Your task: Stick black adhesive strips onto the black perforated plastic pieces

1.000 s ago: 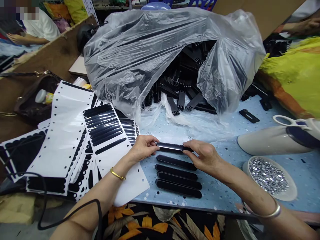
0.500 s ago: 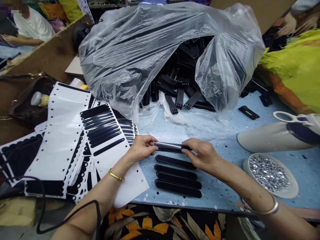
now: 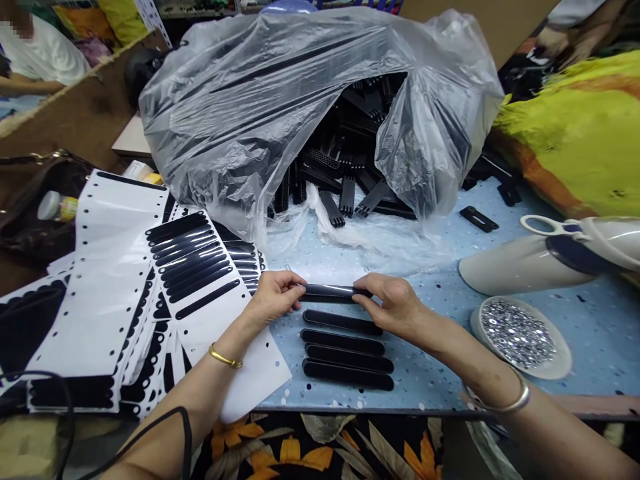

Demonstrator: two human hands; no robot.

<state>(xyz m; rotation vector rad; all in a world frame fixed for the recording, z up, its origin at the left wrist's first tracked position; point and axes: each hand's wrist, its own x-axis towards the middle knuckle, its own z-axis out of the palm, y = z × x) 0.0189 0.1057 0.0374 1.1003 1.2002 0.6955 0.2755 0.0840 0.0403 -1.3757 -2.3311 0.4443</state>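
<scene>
Between my two hands lies a glossy black strip (image 3: 329, 292), held level just above the blue table top. My left hand (image 3: 274, 297) pinches its left end with thumb and fingers. At the other end my right hand (image 3: 393, 303) is closed on the strip, thumb below and forefinger above. Right under it, several similar long black pieces (image 3: 345, 340) with rounded ends lie in a row. By my left forearm is a white backing sheet (image 3: 205, 325) carrying black strip stickers (image 3: 193, 267).
More printed sheets (image 3: 105, 287) are stacked at the left. A grey plastic bag (image 3: 240, 113) full of black plastic parts (image 3: 345, 157) stands behind. On the right are a bowl of small shiny metal pieces (image 3: 520, 333), a white bottle (image 3: 510, 267) and a yellow sack (image 3: 575, 133).
The whole scene has shifted slightly left in the view. Both hands still grip the black strip at its ends, with little visible movement over the table.
</scene>
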